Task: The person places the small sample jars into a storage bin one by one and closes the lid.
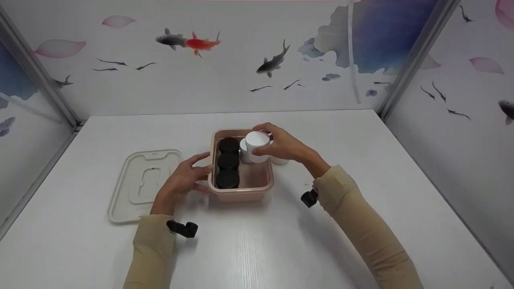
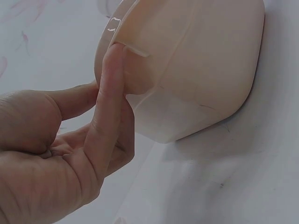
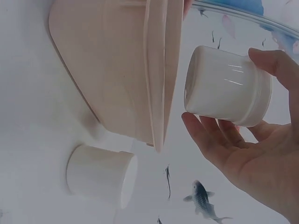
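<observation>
Lid: a pale lid lies flat near the left edge of the white table, just left of my left hand and apart from it.
Left hand: my left hand rests against the left wall of the pink box; the left wrist view shows my fingers straight, laid on the box's outer wall under its rim, curled round nothing.
Box: it sits about mid-table, open on top.
Black-lidded jars: three jars stand in a row along the box's left side, touching one another.
White jar in the box: one more white jar stands at the box's far end, partly hidden behind the one I hold.
Right hand: my right hand grips a white jar by its sides, thumb and fingers wrapped round it, above the box's far right part.
Jar outside: another white jar stands on the table just beside the box's right wall.
</observation>
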Tool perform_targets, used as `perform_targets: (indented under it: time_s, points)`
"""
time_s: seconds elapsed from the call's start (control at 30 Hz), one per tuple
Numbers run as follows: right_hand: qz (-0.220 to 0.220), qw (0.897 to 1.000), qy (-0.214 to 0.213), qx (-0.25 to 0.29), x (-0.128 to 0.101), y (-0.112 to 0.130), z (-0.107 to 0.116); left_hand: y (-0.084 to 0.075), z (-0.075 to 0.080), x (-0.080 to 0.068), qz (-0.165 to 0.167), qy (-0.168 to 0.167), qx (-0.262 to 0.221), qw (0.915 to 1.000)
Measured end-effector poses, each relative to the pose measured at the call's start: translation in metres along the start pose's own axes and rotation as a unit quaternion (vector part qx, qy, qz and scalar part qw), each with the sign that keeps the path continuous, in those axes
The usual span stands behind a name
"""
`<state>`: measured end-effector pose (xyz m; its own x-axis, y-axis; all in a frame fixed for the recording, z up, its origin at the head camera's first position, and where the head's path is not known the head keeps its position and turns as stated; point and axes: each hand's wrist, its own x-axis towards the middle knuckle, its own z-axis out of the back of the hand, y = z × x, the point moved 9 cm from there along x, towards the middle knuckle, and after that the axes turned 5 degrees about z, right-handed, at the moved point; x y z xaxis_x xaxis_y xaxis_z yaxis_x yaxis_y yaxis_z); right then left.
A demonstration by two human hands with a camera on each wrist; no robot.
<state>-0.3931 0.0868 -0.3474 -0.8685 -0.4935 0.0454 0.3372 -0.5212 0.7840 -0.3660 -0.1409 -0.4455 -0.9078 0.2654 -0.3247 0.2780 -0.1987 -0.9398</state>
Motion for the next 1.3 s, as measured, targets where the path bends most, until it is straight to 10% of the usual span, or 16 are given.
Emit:
perform_targets:
  time_s: [1.3]
  points:
    - [-0.071,0.968,0.122,-0.209,0.032,-0.011,-0.041,0.003,0.003,0.002,0.018,-0.02,0.009,0.9996]
